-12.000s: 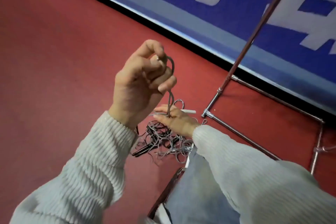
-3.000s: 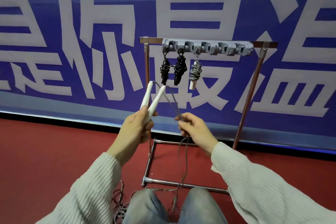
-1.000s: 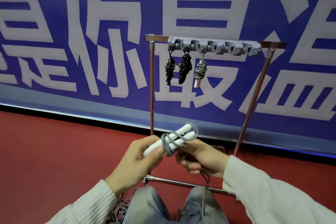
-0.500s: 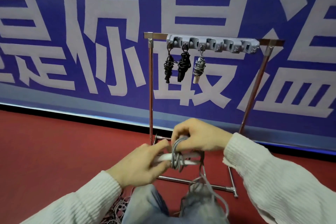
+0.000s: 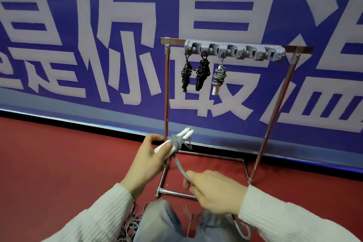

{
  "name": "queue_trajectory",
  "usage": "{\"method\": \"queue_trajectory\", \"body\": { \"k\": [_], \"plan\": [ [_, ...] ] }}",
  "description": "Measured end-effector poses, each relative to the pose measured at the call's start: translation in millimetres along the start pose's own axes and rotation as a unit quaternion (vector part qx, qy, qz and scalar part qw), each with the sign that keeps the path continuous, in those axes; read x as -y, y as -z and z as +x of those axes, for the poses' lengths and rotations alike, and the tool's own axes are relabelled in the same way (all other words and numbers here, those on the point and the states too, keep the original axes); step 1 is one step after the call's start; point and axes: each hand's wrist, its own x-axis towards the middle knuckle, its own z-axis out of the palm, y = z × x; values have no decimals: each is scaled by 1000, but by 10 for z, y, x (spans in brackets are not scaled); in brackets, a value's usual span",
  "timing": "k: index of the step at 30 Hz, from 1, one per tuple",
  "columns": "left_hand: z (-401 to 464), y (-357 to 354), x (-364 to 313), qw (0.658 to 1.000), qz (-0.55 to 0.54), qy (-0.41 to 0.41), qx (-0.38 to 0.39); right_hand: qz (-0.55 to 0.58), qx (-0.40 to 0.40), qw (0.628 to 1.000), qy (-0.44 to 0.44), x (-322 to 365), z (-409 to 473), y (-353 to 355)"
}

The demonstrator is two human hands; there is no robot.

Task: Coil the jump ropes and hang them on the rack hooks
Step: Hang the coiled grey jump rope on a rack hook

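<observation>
My left hand [image 5: 149, 161] grips the two white handles [image 5: 185, 134] of a grey jump rope, held together and pointing up to the right. Several turns of the grey cord [image 5: 177, 142] are wound round the handles. From there the cord runs taut down to my right hand [image 5: 214, 190], which pinches it low in front of me. Behind stands the metal rack [image 5: 167, 92] with a grey hook strip [image 5: 235, 51] on its top bar. Two black coiled ropes [image 5: 202, 74] and one grey coiled rope [image 5: 219, 78] hang from the left hooks.
Loose rope [image 5: 129, 226] lies tangled on the red floor by my left knee. More grey cord [image 5: 240, 230] trails under my right wrist. The rack's base frame [image 5: 243, 165] lies on the floor just ahead. A blue banner with white characters [image 5: 117, 41] fills the wall behind.
My right hand has come off the handles and dropped down and right, pulling the cord taut. My left hand has tilted the wrapped handles back up to the right.
</observation>
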Motion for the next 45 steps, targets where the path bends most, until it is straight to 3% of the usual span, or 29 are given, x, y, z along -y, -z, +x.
{"method": "queue_trajectory", "body": {
  "k": [1,3,5,6,8,10,12,18,20,21,24,26,28,29,32,33,34,36,38,40,41,42,45],
  "plan": [
    [7,13,96,991,123,-57,-12,-50,0,999,1,26,0,90],
    [-1,23,266,918,367,-148,37,-151,-26,988,27,30,41,321],
    [-73,-14,236,854,463,-186,152,-199,-46,977,69,18,125,581],
    [-119,-29,188,852,432,-186,228,-170,-32,982,78,-17,167,699],
    [-218,-3,72,899,220,-131,356,9,47,997,63,-118,214,873],
    [-256,106,14,926,27,-49,373,179,96,978,51,-256,218,943],
    [-251,197,9,929,-87,-8,359,301,121,945,31,-409,204,884],
    [-255,231,-8,833,-401,91,370,574,115,809,50,-460,172,571],
    [-197,230,35,755,-493,72,427,637,102,763,46,-444,167,514],
    [-163,219,35,732,-520,62,435,658,104,745,40,-440,163,495],
    [-50,208,5,718,-556,49,416,672,123,730,11,-430,114,382],
    [38,261,-27,696,-589,50,407,702,127,700,-15,-445,80,223],
    [112,329,-153,719,-587,62,366,736,122,664,-54,-448,52,70],
    [134,351,-219,745,-575,69,332,732,107,668,-84,-450,63,-4],
    [71,279,-394,819,-508,104,244,596,-4,785,-170,-394,145,-116],
    [37,227,-435,828,-492,120,240,556,-69,808,-185,-361,192,-120],
    [9,177,-458,830,-484,133,242,541,-138,807,-191,-322,241,-129],
    [-16,109,-494,824,-486,146,251,556,-288,756,-190,-218,327,-163],
    [-28,71,-567,824,-486,146,254,574,-409,679,-206,-106,392,-184],
    [-24,52,-639,820,-489,138,264,628,-450,602,-201,-36,438,-210],
    [-18,51,-671,818,-491,136,267,650,-447,584,-191,1,452,-212],
    [-8,48,-698,817,-492,139,266,656,-438,587,-181,35,451,-221],
    [6,21,-752,814,-499,151,255,594,-451,648,-153,151,366,-329]
  ]
}}
